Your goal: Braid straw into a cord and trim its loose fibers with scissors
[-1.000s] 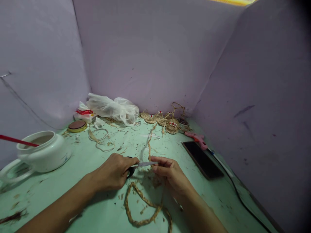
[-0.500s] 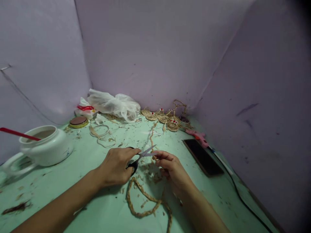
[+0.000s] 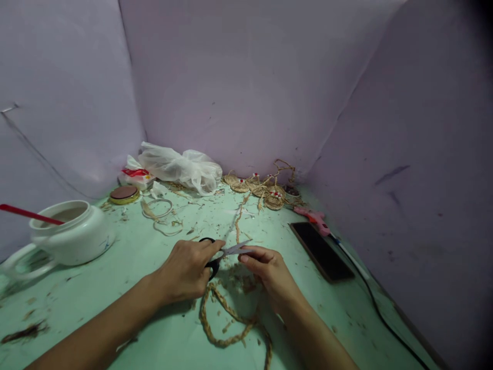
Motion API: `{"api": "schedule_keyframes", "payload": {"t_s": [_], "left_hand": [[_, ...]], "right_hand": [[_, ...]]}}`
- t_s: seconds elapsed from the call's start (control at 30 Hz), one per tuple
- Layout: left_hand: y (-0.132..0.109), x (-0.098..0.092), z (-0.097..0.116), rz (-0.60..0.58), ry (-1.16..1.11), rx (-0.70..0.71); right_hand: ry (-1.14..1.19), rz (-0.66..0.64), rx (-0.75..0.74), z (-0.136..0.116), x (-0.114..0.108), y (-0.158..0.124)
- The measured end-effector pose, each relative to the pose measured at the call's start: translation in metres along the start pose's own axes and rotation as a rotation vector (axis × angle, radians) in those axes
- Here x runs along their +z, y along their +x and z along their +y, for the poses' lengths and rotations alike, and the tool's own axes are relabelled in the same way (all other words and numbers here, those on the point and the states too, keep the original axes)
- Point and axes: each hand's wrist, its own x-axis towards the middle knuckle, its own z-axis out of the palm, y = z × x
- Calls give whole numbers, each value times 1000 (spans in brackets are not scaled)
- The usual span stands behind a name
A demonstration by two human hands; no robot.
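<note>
My left hand (image 3: 188, 270) is closed round the black handles of a pair of scissors (image 3: 234, 250), whose blades point right and stand slightly apart. Between and beside the blades runs the end of a thin braided cord (image 3: 238, 228), which trails back toward the woven pieces. My right hand (image 3: 271, 270) pinches at the cord's near end, its fingertips right by the blades; the pinched bit is mostly hidden. Below the hands a thicker braided rope (image 3: 221, 341) lies in a loose loop on the green table (image 3: 162, 334).
Woven coasters with red and white beads (image 3: 274, 198) lie at the back. To the right are a phone (image 3: 321, 251) and a pink glue gun (image 3: 314, 218) with its cable. A white pot (image 3: 75, 236), a round tin (image 3: 124, 194) and a plastic bag (image 3: 185, 167) stand left. Fibre scraps litter the table.
The scissor blades have closed somewhat and dipped slightly. Both hands have shifted a little lower, and the near end of the thin cord has moved slightly left.
</note>
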Motion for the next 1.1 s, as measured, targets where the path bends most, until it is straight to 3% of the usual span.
{"api": "schedule_keyframes", "payload": {"t_s": [0.13, 0.2, 0.33, 0.43, 0.5, 0.67, 0.8, 1.1], "left_hand": [[1, -2, -2, -17, -159, -7], [4, -2, -5, 34, -304, -71], [11, -2, -9, 230, -741, -358], [15, -2, -2, 240, -1057, -586], [15, -1, 6, 220, -1188, -666], [14, 9, 29, 201, -1384, -608], [15, 18, 43, 182, -1467, -586], [15, 23, 41, 241, -1452, -705]], "right_hand": [[0, 32, 16, 1, -1, 1], [24, 80, 45, 1, -2, 3], [103, 106, 86, 3, -3, 5], [187, 83, 93, 5, -3, 5], [282, 53, 108, 5, -1, 4], [568, -98, 172, 8, 8, 0], [619, -215, 235, 15, 14, -1], [448, -68, 141, 13, 6, 3]]}}
